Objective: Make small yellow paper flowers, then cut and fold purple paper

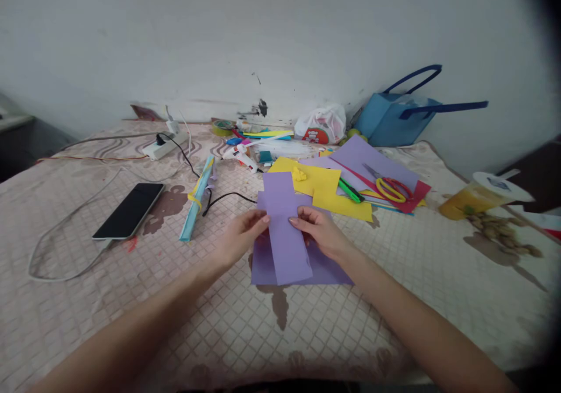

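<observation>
The left hand point(243, 235) and right hand point(322, 232) pinch opposite long edges of a purple strip point(287, 241), held over a larger purple sheet point(263, 271); whether the two touch is hard to tell. Yellow paper point(326, 178) crowds in just behind, with a green cutter point(350, 190) and scissors point(380, 181) on the paper pile to the right. A glue gun point(243, 158) lies beyond, and a black cord point(230, 194) runs to the purple sheet's left edge. Farther left are a light-blue strip point(190, 220) and a phone point(130, 210); at far right, a lidded cup point(464, 200). A diamond-patterned cloth point(210, 328) covers the table, backed by a pale, black-smudged wall point(263, 36), a blue bag point(381, 118) before it
</observation>
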Tool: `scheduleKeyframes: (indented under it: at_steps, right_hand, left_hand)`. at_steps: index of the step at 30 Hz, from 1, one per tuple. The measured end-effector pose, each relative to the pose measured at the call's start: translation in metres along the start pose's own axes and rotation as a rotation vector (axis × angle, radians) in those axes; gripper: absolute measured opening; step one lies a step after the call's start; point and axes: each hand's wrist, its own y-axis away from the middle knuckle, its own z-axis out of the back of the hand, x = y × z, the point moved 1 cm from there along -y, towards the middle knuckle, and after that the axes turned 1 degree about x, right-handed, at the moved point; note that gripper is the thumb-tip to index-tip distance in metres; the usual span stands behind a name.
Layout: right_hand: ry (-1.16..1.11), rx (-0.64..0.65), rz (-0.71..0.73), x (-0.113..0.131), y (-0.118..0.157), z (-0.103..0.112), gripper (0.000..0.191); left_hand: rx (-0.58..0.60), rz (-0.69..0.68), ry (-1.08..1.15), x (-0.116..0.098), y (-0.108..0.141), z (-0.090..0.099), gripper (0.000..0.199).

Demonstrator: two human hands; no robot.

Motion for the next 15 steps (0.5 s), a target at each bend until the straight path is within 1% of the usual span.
scheduleKeyframes:
  at_steps: [2, 4, 8, 10, 12, 15]
  right_hand:
    - [-0.013, -0.012, -0.005, 0.0, 0.002, -0.001, 0.034]
    - [-0.001, -0.002, -0.031, -0.001, 0.005, 0.0, 0.034]
    - [0.099, 0.061, -0.094, -0.004, 0.009, 0.003, 0.035]
    - [0.133, 0.054, -0.092, -0.005, 0.01, 0.003, 0.036]
    - [0.137, 0.044, -0.075, -0.006, 0.01, 0.003, 0.037]
    - [0.14, 0.09, -0.071, -0.007, 0.012, 0.001, 0.035]
  left_hand:
    - [0.056, 0.098, 0.024, 0.003, 0.001, -0.004, 0.033]
    - [0.031, 0.135, 0.048, 0.004, 0.001, -0.004, 0.03]
    - [-0.049, 0.128, 0.099, 0.001, 0.001, -0.001, 0.026]
    - [-0.043, 0.137, 0.101, 0.0, 0.002, -0.001, 0.027]
    - [-0.01, 0.159, 0.093, 0.0, 0.003, -0.002, 0.027]
    - [0.009, 0.158, 0.085, 0.003, 0.004, -0.003, 0.025]
